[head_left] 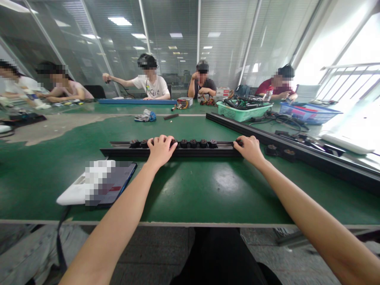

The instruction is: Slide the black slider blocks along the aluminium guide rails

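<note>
In front of me on the green table lies a long black metal track (204,151), with a row of small round black socket-like pieces (193,143) along its channel. My left hand (161,150) is curled over the track left of its middle, hiding some of the pieces. At the track's right end my right hand (248,147) pinches a small black piece (238,143), mostly covered by the fingers. Two similar black pieces (289,154) lie on the table right of that hand.
A longer black track (297,146) runs diagonally along the right. Behind it stand a green basket (242,113) of cables and a blue basket (310,113). A white object (77,186) and a dark phone-like slab (127,178) lie front left. Several people sit across the table (196,194).
</note>
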`<state>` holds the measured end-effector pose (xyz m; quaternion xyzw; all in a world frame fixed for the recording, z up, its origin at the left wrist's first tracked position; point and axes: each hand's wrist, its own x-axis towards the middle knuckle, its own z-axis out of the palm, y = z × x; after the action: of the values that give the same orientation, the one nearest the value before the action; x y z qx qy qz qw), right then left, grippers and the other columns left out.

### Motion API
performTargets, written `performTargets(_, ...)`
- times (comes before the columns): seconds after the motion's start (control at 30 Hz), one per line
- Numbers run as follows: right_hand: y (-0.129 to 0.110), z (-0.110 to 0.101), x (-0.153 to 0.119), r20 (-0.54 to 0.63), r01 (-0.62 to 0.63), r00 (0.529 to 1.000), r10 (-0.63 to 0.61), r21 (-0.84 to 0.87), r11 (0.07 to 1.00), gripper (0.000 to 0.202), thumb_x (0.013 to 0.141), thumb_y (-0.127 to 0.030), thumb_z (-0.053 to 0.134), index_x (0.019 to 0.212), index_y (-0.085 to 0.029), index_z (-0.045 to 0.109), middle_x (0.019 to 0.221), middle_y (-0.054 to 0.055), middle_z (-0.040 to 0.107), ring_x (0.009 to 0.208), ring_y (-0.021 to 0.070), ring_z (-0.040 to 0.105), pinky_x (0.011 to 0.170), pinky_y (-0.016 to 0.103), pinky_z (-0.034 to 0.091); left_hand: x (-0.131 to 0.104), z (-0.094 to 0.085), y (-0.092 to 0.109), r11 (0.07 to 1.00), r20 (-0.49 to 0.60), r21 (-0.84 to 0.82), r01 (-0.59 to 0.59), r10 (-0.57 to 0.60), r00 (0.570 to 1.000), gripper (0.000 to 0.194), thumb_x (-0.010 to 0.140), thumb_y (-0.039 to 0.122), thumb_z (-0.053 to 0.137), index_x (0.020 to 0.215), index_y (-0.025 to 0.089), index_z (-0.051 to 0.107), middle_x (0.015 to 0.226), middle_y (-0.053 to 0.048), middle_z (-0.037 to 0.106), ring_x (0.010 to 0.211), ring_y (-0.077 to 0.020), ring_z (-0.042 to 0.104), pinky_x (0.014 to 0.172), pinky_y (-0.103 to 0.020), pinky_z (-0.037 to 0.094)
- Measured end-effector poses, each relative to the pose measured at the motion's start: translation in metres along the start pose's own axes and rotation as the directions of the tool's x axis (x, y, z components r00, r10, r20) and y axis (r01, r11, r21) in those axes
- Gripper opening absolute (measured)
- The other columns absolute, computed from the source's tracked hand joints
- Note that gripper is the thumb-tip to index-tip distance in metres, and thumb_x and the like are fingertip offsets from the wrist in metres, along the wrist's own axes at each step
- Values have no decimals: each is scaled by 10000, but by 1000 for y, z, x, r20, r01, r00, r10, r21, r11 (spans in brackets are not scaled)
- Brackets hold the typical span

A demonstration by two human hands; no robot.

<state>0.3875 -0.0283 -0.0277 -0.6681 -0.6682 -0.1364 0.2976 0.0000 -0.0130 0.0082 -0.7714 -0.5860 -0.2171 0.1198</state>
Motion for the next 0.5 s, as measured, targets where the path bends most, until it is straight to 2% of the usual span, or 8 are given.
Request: performTargets(0.5,2,-1,0,8,-8,1000,8,-54,999,356,956,-422,502,1069,-169,725,994,162,737,1012,342,541,877,443,376,1,1,-1,999,-4,38,-1,2,1000,376,1045,476,404,1279,272,616,1278,-121,598,1233,-334,508,1137,-547,250)
